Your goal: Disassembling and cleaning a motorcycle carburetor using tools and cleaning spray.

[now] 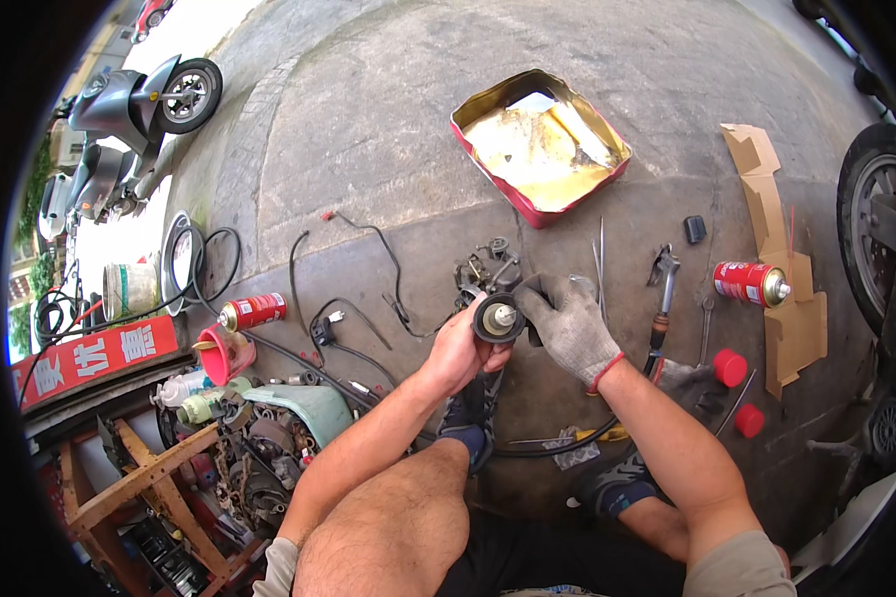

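My bare left hand [458, 350] is closed around the round black part [501, 316], above the floor [368, 179]. My gloved right hand [575, 328] meets its rim; whether those fingers pinch, I can't tell. My hands partly cover a metal assembly [485, 267] beyond. A red-sided tray [540, 215] sits farther out; the right-hand wheel [854, 244] is cut off.

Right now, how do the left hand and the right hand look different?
The left hand is bare, while the right hand wears a gray glove with a red cuff edge. The left hand holds the round black part with a white middle; the right hand has its fingers at that part's right edge, and I can't tell if they grip it. Both hands are close together at the same part.
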### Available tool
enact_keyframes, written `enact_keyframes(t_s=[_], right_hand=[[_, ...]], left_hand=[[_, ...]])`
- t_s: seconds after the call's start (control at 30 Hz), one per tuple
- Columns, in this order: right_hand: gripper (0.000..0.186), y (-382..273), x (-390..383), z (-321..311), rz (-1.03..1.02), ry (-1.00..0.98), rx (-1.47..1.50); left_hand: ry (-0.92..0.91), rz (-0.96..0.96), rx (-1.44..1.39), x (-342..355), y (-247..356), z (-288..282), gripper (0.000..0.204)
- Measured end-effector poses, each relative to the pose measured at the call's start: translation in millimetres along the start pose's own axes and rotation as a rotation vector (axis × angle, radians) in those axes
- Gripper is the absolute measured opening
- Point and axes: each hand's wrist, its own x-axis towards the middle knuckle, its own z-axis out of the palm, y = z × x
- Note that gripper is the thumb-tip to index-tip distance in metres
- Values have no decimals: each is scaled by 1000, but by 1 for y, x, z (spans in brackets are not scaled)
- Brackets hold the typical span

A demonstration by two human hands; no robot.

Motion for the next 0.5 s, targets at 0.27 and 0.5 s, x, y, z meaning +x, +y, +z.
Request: enact_keyframes(t_s=[0.27, 0.5], right_hand=[[27, 1, -2, 2, 70, -60, 79], [29, 5, -2, 3, -26, -73, 9]], left_hand=[[74, 22, -8, -1, -1, 5, 51], [81, -40, 118, 0, -2, 1, 49]])
